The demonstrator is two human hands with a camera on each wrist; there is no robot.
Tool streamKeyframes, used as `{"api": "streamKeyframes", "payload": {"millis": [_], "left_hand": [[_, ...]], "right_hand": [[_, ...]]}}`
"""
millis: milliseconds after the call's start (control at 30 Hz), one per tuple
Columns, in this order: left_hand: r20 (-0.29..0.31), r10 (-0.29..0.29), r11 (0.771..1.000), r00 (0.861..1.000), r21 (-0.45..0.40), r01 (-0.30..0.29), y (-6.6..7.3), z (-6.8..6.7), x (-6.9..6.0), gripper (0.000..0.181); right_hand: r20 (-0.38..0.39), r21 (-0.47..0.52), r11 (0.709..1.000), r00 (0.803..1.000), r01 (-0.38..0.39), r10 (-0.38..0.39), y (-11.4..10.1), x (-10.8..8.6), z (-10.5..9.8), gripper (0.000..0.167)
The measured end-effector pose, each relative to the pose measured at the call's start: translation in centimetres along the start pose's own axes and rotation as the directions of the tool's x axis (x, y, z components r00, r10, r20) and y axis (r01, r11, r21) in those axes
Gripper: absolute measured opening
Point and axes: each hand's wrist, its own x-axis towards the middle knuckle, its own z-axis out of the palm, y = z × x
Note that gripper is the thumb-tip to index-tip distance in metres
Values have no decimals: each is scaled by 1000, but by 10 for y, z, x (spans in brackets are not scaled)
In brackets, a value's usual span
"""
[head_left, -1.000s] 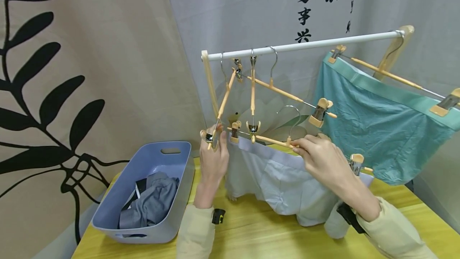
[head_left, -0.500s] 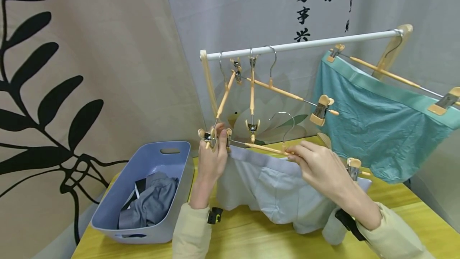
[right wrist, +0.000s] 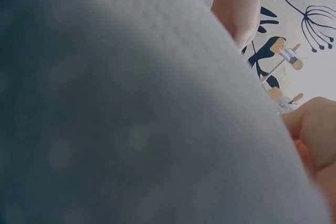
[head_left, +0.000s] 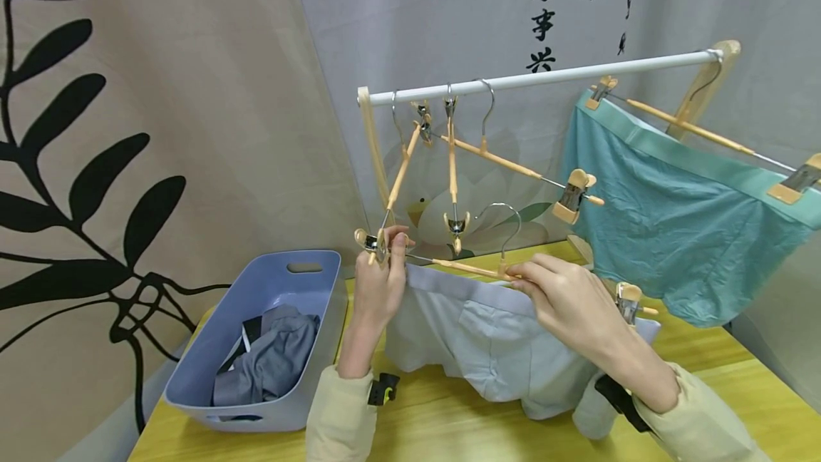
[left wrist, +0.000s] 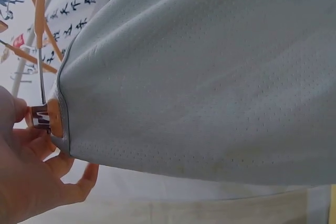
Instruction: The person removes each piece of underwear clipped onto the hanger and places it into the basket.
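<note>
Light grey shorts [head_left: 494, 337] hang from a clip hanger [head_left: 471, 267] above the table. My left hand [head_left: 377, 291] pinches the clip at the hanger's left end; in the left wrist view, thumb and fingers of that hand [left wrist: 37, 166] hold the clip [left wrist: 48, 118] on the edge of the grey cloth [left wrist: 184, 87]. With thumb and fingertips my right hand [head_left: 571, 298] grips the hanger's bar beside the base of its hook. Another clip [head_left: 628, 301] is at the right end of the waistband. Grey cloth [right wrist: 131, 103] fills most of the right wrist view.
A rack with a white rail [head_left: 545, 79] carries several hangers, one with teal shorts [head_left: 667, 212] at the right. Three hangers without clothes are at its left. A blue basket [head_left: 321, 326] with a dark grey garment [head_left: 276, 362] stands on the yellow wooden table [head_left: 436, 419].
The hanger with the grey shorts has moved left and down, bringing its left clip to my left hand, which now pinches it. My right hand has shifted slightly left with the bar.
</note>
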Motion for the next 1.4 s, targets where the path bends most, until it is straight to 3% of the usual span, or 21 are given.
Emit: {"api": "streamKeyframes", "payload": {"millis": [233, 433, 600, 733, 1067, 1167, 1400], "left_hand": [[8, -22, 1000, 1000, 9, 22, 3, -2, -1, 32], [28, -81, 996, 996, -24, 82, 4, -5, -4, 36], [27, -131, 989, 991, -72, 132, 5, -7, -5, 57], [1, -140, 988, 990, -65, 139, 9, -8, -4, 67], [-3, -191, 978, 982, -87, 190, 17, -12, -4, 45], [-11, -167, 984, 986, -67, 166, 18, -14, -5, 43], [-43, -73, 996, 996, -50, 71, 21, -19, -7, 59]], "right_hand": [[4, -6, 1000, 1000, -4, 4, -1, -1, -1, 12], [1, -3, 1000, 1000, 0, 0, -1, -1, -2, 13], [1, 6, 1000, 1000, 5, -5, -2, -1, -3, 13], [4, 7, 1000, 1000, 9, -9, -2, 0, -4, 13], [-9, 3, 1000, 1000, 27, -27, -4, 1, -6, 15], [-20, 1, 999, 999, 36, -36, -4, 2, -7, 15], [-38, -5, 999, 998, 45, -45, -5, 2, -8, 12]]}}
